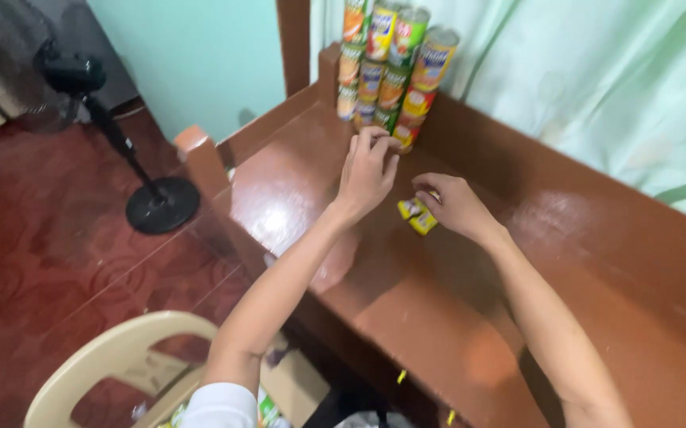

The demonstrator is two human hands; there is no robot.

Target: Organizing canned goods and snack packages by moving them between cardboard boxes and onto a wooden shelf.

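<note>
Fingers of my left hand [367, 170] curl at the lowest can in the stacked cans [390, 67]; my right hand [454, 204] grips yellow sachets [416, 215] on the shelf [438, 317], not yet placed

The stack of cans [390, 63] beyond the left hand's fingertips [375, 139] is cut off by the top edge. The yellow packets [417, 215] are partly hidden under the right hand's fingers [430, 186]. The fan [10, 63] and plastic chair [113, 357] run past the frame edges.
</note>
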